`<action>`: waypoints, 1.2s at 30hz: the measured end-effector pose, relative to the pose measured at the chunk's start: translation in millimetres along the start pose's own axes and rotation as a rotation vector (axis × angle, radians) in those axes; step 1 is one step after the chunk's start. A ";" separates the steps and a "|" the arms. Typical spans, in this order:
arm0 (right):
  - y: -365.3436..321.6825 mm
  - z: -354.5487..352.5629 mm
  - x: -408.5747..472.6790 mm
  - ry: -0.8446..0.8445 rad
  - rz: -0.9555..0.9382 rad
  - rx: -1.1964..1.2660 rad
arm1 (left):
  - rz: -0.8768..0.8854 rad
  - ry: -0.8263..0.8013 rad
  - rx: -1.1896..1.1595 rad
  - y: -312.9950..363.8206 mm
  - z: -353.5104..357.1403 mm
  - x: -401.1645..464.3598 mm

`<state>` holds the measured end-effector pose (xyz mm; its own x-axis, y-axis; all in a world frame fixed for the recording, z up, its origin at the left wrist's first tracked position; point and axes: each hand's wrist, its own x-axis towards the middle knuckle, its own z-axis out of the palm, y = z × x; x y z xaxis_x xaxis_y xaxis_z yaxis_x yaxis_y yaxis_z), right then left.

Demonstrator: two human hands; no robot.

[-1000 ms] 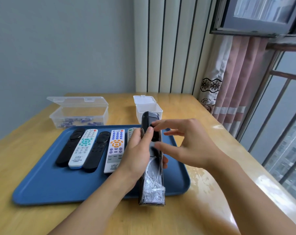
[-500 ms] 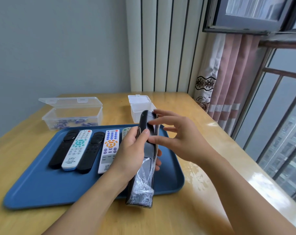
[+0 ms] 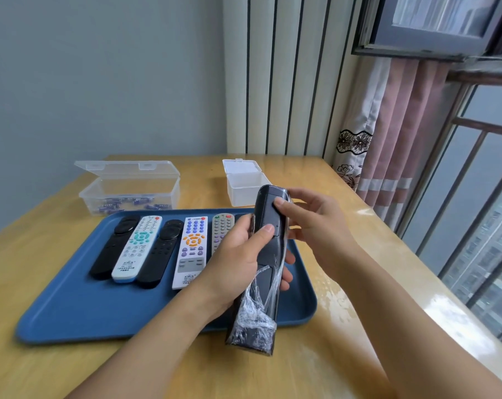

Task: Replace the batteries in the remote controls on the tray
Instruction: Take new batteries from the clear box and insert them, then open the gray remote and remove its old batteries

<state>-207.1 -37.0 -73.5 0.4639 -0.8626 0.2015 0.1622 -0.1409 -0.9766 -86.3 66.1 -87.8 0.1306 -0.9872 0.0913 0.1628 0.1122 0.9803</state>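
Gripping the dark remote (image 3: 268, 254) back-up above the blue tray's (image 3: 80, 309) 3 o'clock edge, my left hand (image 3: 235, 266) stays clamped round it, thumb by the battery-cover latch. My right hand (image 3: 313, 226) has shifted its fingertips up to the 12 o'clock end, pinching there; I judge the cover is about to slide off.

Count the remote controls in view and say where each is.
6: five in a row on the blue tray, black, white, black, white, grey; one wrapped in both hands. Others may be hidden.
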 end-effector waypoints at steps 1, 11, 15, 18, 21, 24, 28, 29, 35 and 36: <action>0.1 -2.6 1.1 -0.005 0.011 0.009 | -0.002 -0.008 -0.001 0.1 0.4 -0.3; -36.4 -15.3 -8.4 0.008 -0.238 0.177 | 0.147 0.199 0.059 15.7 -23.7 11.5; -51.1 -24.1 -18.3 0.170 -0.700 -0.143 | 0.295 0.512 0.380 16.1 -51.5 20.3; -27.7 -10.3 -15.9 0.157 -0.723 -0.561 | 0.266 0.492 0.678 2.3 -58.4 24.2; -7.0 -4.5 -12.6 -0.049 -0.711 -0.900 | 0.220 0.422 0.902 -7.0 -59.3 24.2; -3.0 -6.2 -9.9 -0.218 -0.628 -1.118 | 0.199 0.312 1.096 -8.3 -63.6 23.3; -5.8 -5.9 -11.8 -0.440 -0.432 -1.223 | 0.116 0.101 1.388 -12.1 -67.2 20.3; -6.7 -6.1 -13.2 -0.477 -0.381 -1.237 | 0.113 0.090 1.422 -12.7 -67.7 19.6; -11.3 -14.3 -17.1 -0.645 -0.124 -1.227 | 0.058 0.039 1.468 -8.3 -68.6 16.5; -12.4 -15.4 -15.8 -0.645 -0.085 -1.178 | 0.051 0.024 1.467 -7.4 -69.3 15.7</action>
<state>-229.8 -29.1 -65.7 0.8669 -0.4954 -0.0551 -0.4776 -0.7939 -0.3763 -17.6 57.5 -105.8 0.1243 -0.9821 0.1418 -0.9585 -0.0819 0.2729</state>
